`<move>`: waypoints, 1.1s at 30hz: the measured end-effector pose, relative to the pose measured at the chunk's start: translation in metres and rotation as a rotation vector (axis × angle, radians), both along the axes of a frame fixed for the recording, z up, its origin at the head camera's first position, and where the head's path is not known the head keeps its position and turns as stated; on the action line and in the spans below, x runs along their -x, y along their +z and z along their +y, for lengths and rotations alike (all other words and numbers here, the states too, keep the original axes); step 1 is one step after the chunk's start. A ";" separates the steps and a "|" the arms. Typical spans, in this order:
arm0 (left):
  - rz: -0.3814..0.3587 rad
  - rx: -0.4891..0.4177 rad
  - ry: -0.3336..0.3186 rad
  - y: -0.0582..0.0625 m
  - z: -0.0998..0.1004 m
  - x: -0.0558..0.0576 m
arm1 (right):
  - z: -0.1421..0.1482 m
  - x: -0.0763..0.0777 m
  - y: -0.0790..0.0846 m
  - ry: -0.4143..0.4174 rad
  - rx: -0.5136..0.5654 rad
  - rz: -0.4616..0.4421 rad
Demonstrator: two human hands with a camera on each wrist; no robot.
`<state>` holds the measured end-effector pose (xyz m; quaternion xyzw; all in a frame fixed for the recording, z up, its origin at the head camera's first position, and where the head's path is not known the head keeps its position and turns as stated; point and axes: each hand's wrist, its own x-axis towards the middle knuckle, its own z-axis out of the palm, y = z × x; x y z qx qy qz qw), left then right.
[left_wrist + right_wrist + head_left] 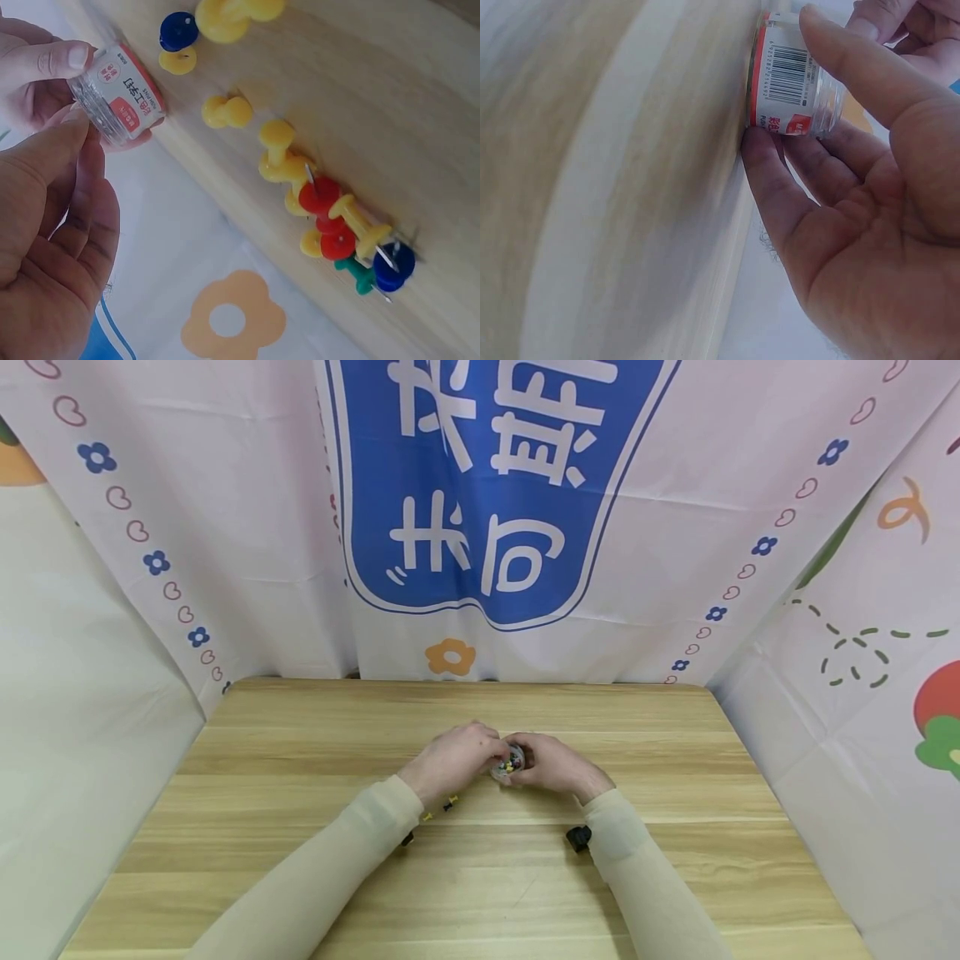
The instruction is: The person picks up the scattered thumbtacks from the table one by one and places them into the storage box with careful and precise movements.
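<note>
A small clear jar (497, 773) with a white and red label stands upright on the table, coloured push pins (512, 766) visible inside it. My right hand (558, 767) grips the jar's side; the right wrist view shows thumb and fingers around the label (789, 75). At the jar's mouth is my left hand (456, 760), thumb and forefinger tips close together by the rim (52, 187). Whatever may lie between those tips is hidden. Loose yellow (226, 111), red (321, 196), green (358, 274) and blue (394, 267) push pins lie on the wood near the left hand.
The wooden table (600, 893) reaches back to a white printed curtain (285, 610). Some loose pins have their metal points exposed. Black pieces (579, 838) show beside the wrists.
</note>
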<state>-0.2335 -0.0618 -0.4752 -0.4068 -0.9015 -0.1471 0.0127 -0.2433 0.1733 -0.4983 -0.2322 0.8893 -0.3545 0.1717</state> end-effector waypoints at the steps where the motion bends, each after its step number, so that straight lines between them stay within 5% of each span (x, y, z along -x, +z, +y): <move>1: 0.001 0.003 -0.003 0.000 -0.001 0.000 | 0.000 0.000 0.000 0.001 0.001 0.000; 14: 0.020 0.111 -0.003 0.014 -0.024 -0.006 | -0.001 -0.001 0.001 -0.002 0.004 -0.007; 25: 0.069 0.237 -0.024 0.012 -0.042 -0.012 | -0.002 0.000 -0.001 -0.013 0.002 -0.020; 33: 0.056 0.243 -0.049 0.011 -0.051 -0.016 | -0.001 -0.001 0.000 -0.014 0.010 -0.024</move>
